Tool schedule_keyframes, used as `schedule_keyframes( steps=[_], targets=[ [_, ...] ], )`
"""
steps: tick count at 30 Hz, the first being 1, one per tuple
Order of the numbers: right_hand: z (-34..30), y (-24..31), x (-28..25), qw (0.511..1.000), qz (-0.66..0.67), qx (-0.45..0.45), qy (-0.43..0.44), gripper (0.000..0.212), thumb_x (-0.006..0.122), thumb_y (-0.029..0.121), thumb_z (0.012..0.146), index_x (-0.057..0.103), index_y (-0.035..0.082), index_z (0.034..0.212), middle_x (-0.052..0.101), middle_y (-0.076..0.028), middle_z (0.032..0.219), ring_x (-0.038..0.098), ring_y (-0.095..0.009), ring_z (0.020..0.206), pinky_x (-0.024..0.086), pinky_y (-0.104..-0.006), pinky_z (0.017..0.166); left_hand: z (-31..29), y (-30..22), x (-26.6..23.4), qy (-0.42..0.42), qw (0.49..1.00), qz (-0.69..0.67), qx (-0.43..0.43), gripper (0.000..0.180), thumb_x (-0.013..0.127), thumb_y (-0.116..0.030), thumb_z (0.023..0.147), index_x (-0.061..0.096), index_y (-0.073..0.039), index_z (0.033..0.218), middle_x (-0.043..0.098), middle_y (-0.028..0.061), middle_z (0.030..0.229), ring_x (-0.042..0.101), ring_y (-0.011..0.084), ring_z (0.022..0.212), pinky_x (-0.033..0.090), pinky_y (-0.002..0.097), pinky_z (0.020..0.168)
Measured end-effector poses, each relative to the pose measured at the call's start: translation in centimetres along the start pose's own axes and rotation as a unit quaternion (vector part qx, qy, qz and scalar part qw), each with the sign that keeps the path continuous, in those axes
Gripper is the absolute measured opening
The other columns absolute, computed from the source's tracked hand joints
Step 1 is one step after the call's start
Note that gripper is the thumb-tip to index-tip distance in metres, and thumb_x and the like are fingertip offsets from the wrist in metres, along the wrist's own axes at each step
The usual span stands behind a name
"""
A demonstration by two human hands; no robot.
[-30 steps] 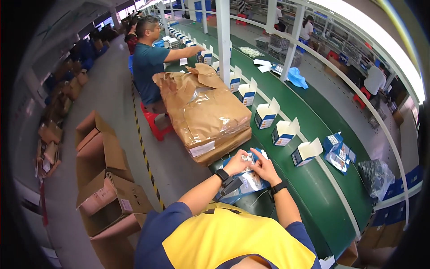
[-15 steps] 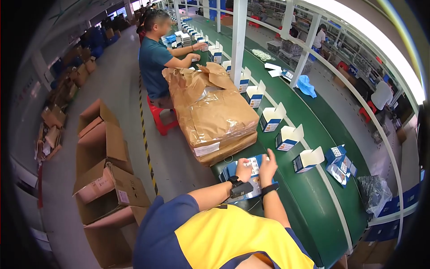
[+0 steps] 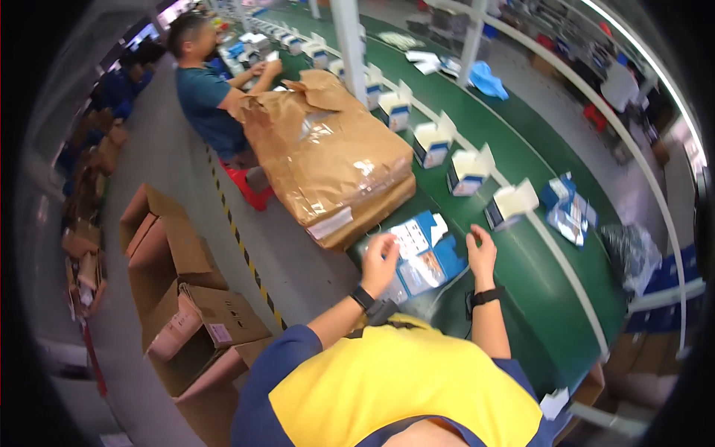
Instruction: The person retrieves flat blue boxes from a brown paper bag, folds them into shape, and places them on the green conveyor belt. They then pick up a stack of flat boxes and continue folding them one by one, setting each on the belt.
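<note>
Flat blue-and-white printed cartons (image 3: 421, 261) lie on the work surface in front of me, their printed faces up. At their left edge is my left hand (image 3: 379, 262), fingers loosely bent and apart, with nothing seen in it. My right hand (image 3: 482, 255) hovers off their right side, its thumb and curved fingers apart around an empty gap. Each wrist wears a dark band. Just beyond my right hand, an erected blue-and-white box (image 3: 511, 204) stands with its white flaps up, first in a row of similar open boxes (image 3: 469, 171) along the green belt.
A large brown paper-wrapped bundle (image 3: 335, 164) stands beyond my left hand. More folded blue cartons (image 3: 570, 208) and a dark plastic bag (image 3: 630, 255) lie to the right. Open cardboard boxes (image 3: 190, 298) stand on the floor at left. A co-worker (image 3: 208, 97) sits past the bundle.
My hands have drawn apart from over the flat cartons, the left to the left and the right to the right, uncovering them. The whole view has shifted. The co-worker's hands now hold something white, raised.
</note>
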State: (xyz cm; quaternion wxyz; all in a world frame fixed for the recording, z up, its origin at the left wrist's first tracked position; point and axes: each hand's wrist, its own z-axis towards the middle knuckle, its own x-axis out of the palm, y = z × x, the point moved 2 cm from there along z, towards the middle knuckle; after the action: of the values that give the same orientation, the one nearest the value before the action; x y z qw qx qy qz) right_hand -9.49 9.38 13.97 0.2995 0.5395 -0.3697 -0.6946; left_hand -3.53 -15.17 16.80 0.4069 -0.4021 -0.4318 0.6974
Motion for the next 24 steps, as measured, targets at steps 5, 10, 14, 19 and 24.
schedule_keyframes(
  steps=[5,10,14,19,24],
  targets=[
    [-8.4,-2.9,-1.1,0.896,0.319,0.307,-0.029,0.069,0.06,0.037,0.082,0.028,0.005,0.134,0.032,-0.016,0.137,0.033,-0.027,0.126,0.033,-0.045,0.097,6.1,3.9,-2.4,0.12,0.983,0.134,0.036,0.031,0.058,-0.019,0.085,0.055,0.001,0.109,0.061,0.013,0.102,0.057,0.0187,0.093,0.045,0.0289,0.081],
    [-15.8,-5.2,5.4,0.742,0.525,0.392,0.14,0.094,0.045,0.066,0.079,-0.001,0.014,0.143,-0.005,-0.01,0.149,-0.007,-0.027,0.137,0.013,-0.0567,0.104,10.9,9.9,1.4,0.378,0.904,0.1,-0.175,0.051,0.053,-0.037,0.088,0.048,0.002,0.121,0.056,0.0165,0.115,0.053,0.0234,0.107,0.041,0.032,0.09],
    [-15.9,-4.8,9.1,0.736,0.512,0.392,0.204,0.094,0.036,0.071,0.079,-0.008,0.018,0.142,-0.007,-0.006,0.149,-0.007,-0.025,0.137,0.011,-0.0567,0.104,9.1,12.1,2.4,0.555,0.787,-0.011,-0.269,0.061,0.052,-0.042,0.088,0.039,0.001,0.129,0.054,0.0104,0.119,0.052,0.021,0.108,0.04,0.0299,0.091],
    [-13.1,-3.5,12.2,0.65,0.683,0.282,0.175,0.094,0.033,0.073,0.079,-0.011,0.019,0.141,0.0,-0.005,0.15,0.002,-0.027,0.137,0.013,-0.0552,0.104,7.4,9.0,0.8,0.492,0.743,-0.183,-0.416,0.063,0.054,-0.041,0.087,0.035,0.0,0.131,0.052,0.0067,0.121,0.052,0.0179,0.106,0.041,0.0271,0.089],
    [-10.8,-2.7,15.7,0.65,0.69,0.305,0.087,0.09,0.03,0.073,0.079,0.0,0.018,0.143,0.008,-0.006,0.149,0.007,-0.026,0.136,0.017,-0.0506,0.105,9.6,8.7,0.5,0.428,0.748,-0.183,-0.474,0.057,0.054,-0.039,0.087,0.042,0.0,0.126,0.055,0.0075,0.117,0.054,0.0155,0.101,0.043,0.0266,0.085]
  ],
)
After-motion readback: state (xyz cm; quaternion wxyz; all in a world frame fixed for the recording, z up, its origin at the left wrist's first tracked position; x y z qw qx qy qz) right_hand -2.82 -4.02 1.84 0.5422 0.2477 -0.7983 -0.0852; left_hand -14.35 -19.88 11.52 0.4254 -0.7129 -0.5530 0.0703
